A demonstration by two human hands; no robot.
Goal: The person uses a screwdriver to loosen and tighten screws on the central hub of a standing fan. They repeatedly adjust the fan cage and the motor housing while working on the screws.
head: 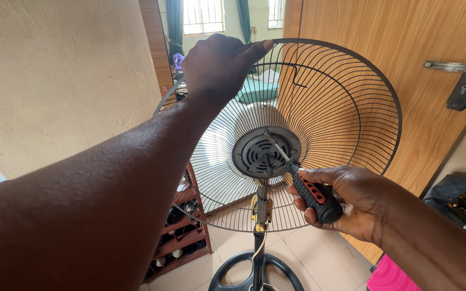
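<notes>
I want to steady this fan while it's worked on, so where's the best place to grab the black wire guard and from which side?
Grip the fan guard at its top outer rim, coming from above, as the left hand does. The thick rim ring is stiffer than the thin radial wires, and the top is clear of the screwdriver that the right hand points at the centre hub.

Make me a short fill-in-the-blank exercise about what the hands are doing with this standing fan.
1. The left hand grips the top rim of the wire ____.
2. The right hand holds a ____ with a black and red handle.
3. Its tip touches the round ____ at the middle of the fan guard.
4. Behind the fan is a wooden ____.

Missing words: guard; screwdriver; hub; door
</notes>
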